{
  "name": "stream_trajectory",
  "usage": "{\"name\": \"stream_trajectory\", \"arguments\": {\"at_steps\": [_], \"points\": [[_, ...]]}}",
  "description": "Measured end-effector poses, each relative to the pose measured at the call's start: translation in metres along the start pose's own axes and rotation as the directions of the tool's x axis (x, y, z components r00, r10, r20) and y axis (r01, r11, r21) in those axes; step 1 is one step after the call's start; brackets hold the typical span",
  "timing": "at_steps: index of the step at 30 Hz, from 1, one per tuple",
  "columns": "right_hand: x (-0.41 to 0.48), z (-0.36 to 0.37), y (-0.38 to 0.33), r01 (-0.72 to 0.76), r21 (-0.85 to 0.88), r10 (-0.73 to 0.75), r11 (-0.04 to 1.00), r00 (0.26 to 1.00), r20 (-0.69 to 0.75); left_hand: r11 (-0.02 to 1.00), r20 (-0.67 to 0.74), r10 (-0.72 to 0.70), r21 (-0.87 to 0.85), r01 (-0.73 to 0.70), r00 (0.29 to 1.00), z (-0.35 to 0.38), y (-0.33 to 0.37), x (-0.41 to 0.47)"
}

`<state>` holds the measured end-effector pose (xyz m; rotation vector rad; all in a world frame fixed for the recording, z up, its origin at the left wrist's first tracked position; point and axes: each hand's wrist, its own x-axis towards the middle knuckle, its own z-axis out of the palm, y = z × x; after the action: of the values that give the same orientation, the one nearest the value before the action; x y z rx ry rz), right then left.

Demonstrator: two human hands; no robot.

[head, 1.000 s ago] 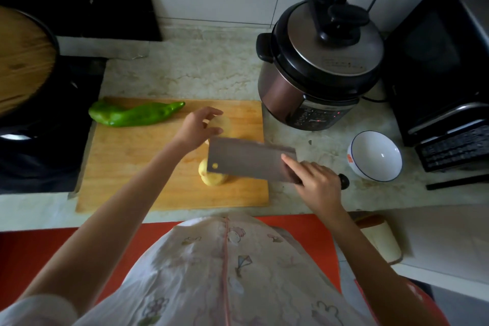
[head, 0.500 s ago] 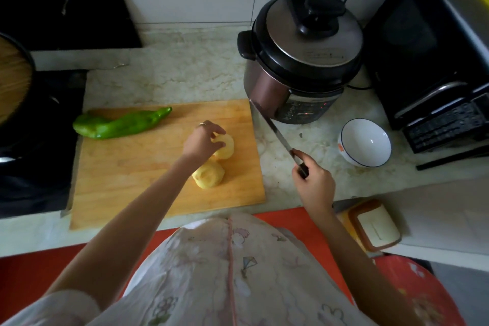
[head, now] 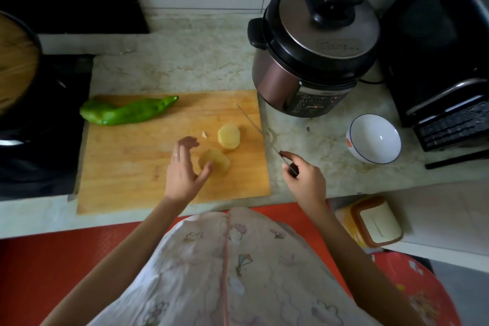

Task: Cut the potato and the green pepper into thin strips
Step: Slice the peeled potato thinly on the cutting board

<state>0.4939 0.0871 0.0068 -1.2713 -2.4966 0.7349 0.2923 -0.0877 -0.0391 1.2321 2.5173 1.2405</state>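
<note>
On the wooden cutting board point(head: 137, 172) lie a long green pepper point(head: 127, 111) at the far left and a small stack of potato slices point(head: 229, 136) near the right edge. The remaining peeled potato chunk point(head: 218, 163) sits just in front of the stack. My left hand point(head: 184, 169) hovers with fingers spread, its thumb touching the chunk's left side. My right hand point(head: 304, 180) grips the handle of a cleaver point(head: 254, 126), whose blade is seen edge-on, pointing away over the board's right edge.
A pressure cooker point(head: 312, 42) stands behind the board's right corner. A white bowl point(head: 374, 139) sits right of the knife, and a black oven point(head: 436, 55) fills the far right. A stove with a lidded pan point(head: 16, 61) lies left.
My left hand let go of the slices, leaving them stacked, and drew back to the potato chunk. The cleaver turned from flat over the potato to edge-on at the board's right.
</note>
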Motion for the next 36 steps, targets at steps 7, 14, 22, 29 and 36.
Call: {"name": "stream_trajectory", "arguments": {"at_steps": [7,14,22,29,36], "points": [[-0.005,0.006,-0.006,0.058,0.0,-0.057,0.998,0.992,0.111,0.978,0.195,0.124,0.143,-0.153,0.973,0.023,-0.019,-0.031],[-0.01,0.005,-0.011,0.051,-0.025,-0.046,0.998,0.982,0.182,0.998,0.155,0.026,0.047,-0.034,0.988,0.031,-0.008,-0.014],[-0.013,0.002,-0.019,0.057,-0.028,-0.049,0.998,0.969,0.243,0.998,0.061,-0.035,-0.055,0.039,0.998,0.021,-0.01,-0.02],[-0.013,0.008,-0.037,0.137,-0.028,-0.118,0.99,0.927,0.357,0.996,0.064,-0.017,-0.087,0.023,0.998,0.022,-0.016,-0.022],[-0.017,0.018,-0.051,0.189,-0.085,-0.138,0.978,0.9,0.413,0.993,-0.016,0.085,-0.078,-0.086,0.996,0.026,-0.02,-0.025]]}}
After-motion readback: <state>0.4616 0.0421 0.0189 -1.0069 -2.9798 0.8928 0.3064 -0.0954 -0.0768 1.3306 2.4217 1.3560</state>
